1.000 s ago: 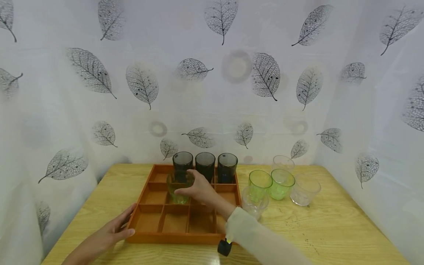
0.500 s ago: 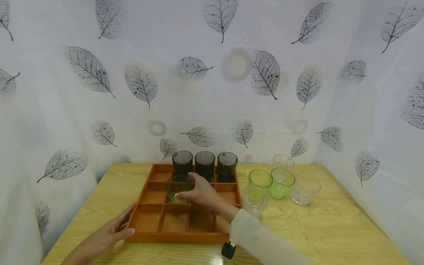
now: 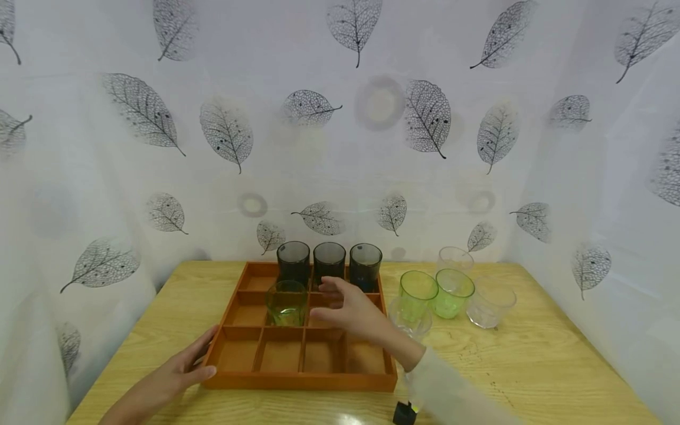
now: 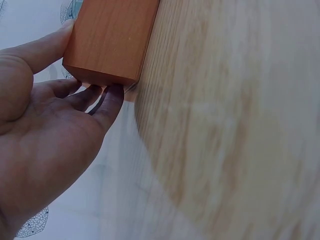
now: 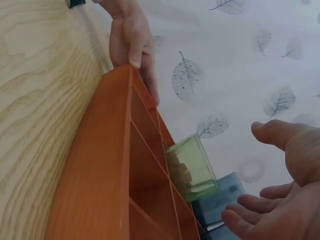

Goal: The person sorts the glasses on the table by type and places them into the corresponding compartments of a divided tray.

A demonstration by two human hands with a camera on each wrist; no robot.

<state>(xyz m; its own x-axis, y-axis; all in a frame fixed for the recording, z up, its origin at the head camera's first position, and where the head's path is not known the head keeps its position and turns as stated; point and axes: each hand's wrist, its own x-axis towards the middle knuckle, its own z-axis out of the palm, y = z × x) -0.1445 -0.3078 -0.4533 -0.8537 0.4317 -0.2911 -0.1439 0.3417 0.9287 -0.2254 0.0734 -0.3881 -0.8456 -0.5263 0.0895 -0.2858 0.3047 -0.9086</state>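
Observation:
In the head view, a wooden divided tray (image 3: 298, 381) lies on the table. My left hand (image 3: 172, 378) grips its front left corner; in the left wrist view the thumb and fingertips (image 4: 114, 95) press the wood from different sides. A green glass (image 3: 287, 302) stands upright in a middle-row compartment, second from the left. Just right of it my right hand (image 3: 358, 313) hovers over the tray, fingers spread and holding nothing. The right wrist view shows a gap between this hand (image 5: 280, 185) and the green glass (image 5: 192, 167). Three dark grey glasses (image 3: 293, 262) stand in the back row.
Right of the tray, two green glasses (image 3: 453, 298) and several clear glasses (image 3: 491, 304) stand close together on the wooden table (image 3: 531, 366). One clear glass (image 3: 409, 324) is beside the tray, partly behind my right forearm. A leaf-patterned curtain (image 3: 329, 147) surrounds the table.
My right hand lowered the green glass into its compartment, let go of it and moved away to the right. The left hand stays at the tray's corner.

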